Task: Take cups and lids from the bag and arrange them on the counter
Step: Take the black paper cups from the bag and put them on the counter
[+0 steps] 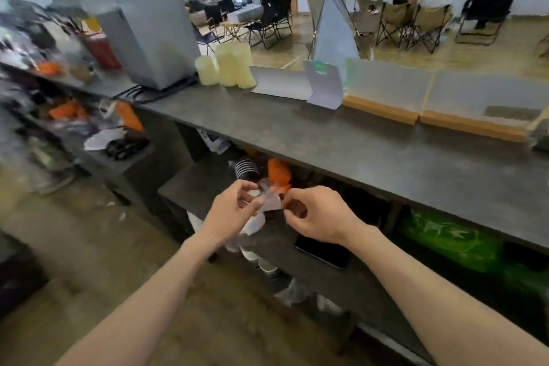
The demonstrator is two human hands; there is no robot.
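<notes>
Fingers (248, 187) of both hands pinch clear bag (271, 202) below counter (356, 142).

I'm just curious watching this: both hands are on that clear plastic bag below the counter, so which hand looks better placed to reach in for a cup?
Probably the right hand. The left hand pinches the bag right above the white cups, steadying them.

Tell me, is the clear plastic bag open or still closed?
Cannot tell: both hands, left hand and right hand, pinch the bag top, too blurred.
</notes>
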